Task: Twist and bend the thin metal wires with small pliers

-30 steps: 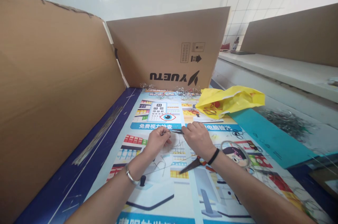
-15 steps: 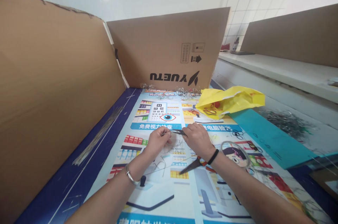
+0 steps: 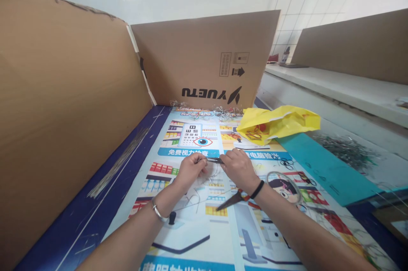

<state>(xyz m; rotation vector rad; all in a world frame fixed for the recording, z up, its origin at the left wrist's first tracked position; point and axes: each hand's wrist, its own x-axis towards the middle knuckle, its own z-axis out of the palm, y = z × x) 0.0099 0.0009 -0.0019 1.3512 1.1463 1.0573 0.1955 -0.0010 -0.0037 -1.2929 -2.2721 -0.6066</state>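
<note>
My left hand (image 3: 192, 169) is closed in a pinch, its fingertips on a thin wire whose end is too small to make out. Facing it, my right hand (image 3: 239, 169) wraps round the pliers (image 3: 214, 160); only their dark narrow jaws show, pointing left and reaching the left fingertips. The grip itself is hidden in the palm. Below the right hand lies a pair of scissors (image 3: 232, 200), blades toward the lower left, handles partly under the wrist. Thin bent wires (image 3: 195, 203) are scattered on the printed sheet (image 3: 219, 228) beneath both hands.
A yellow bag (image 3: 283, 121) with red loops lies back right. Beside it are black loops (image 3: 283, 161), a teal board (image 3: 328, 169) and a heap of wire (image 3: 346, 152). Straight wires (image 3: 119, 164) lie left. Cardboard walls (image 3: 204, 54) stand behind and at left.
The pliers' jaws look closer together now. Both hands stay in nearly the same place; the view has shifted very slightly.
</note>
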